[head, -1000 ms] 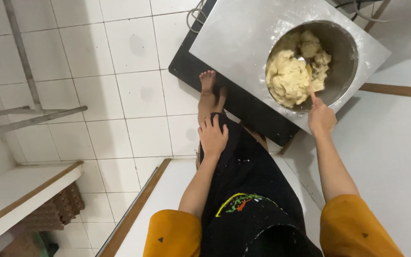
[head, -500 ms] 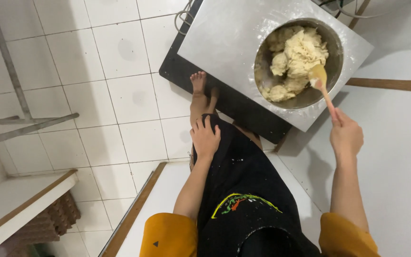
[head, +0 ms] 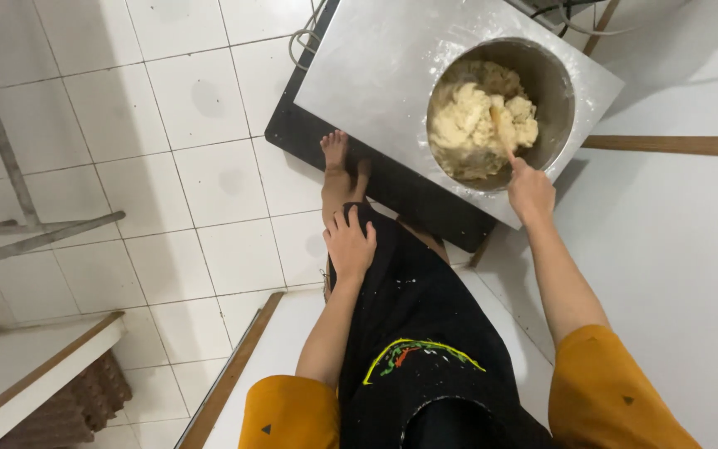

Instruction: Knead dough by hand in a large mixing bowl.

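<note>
The right hand (head: 530, 189) is closed around the handle of a wooden spatula (head: 500, 129), whose blade is sunk into lumpy, pale yellow dough (head: 467, 125). The dough fills a round steel bowl (head: 560, 91) set near the right corner of a brushed metal counter (head: 376, 66). The left hand (head: 349, 245) lies flat, fingers loosely spread, on a black apron (head: 425, 333), holding nothing.

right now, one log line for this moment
right hand: grip on wooden spoon in dough | metal bowl | left hand: on black apron
</note>
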